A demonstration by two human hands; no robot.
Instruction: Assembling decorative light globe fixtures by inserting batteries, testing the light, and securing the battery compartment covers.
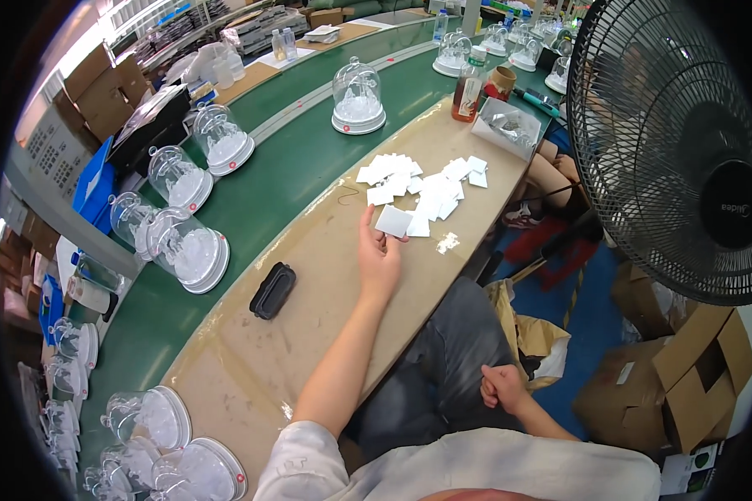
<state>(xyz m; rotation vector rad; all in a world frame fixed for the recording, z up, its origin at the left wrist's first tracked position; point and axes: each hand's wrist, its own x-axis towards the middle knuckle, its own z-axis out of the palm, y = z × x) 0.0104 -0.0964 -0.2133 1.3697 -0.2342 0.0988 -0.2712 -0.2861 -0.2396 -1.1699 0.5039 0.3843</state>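
Item: white square (393, 220), thin and flat. Location: over the table (226, 359), at the near edge of the loose pile (436, 199) of like pieces. Sides look about equal; no long axis to speak of.

Left hand (380, 260): the nearer by far. Fingers grasping the white square by its near side, as best I can judge from where I stand: index finger along its left edge, thumb at its near right corner. The pile lies just beyond those fingers, ahead and to the right.

Right hand (501, 387): over the lap, off the table, well apart from the square. Fingers curled into a loose fist; no object shows in them.

Also on the table: black oblong case (272, 290), left of the forearm, long axis slanting away and slightly right; small white scraps (448, 243), just to the near side of the pile.

Markings: amber bottle (468, 93), pale label, its print too small for me to make out. Fan (732, 204), pale lettering on the dark hub. Clear dome (358, 96) on the green belt (301, 146), small red round mark on its white base. Grey panel (58, 159) at far left, rows of dark print, unreadable from here. White squares: no writing that I can see.
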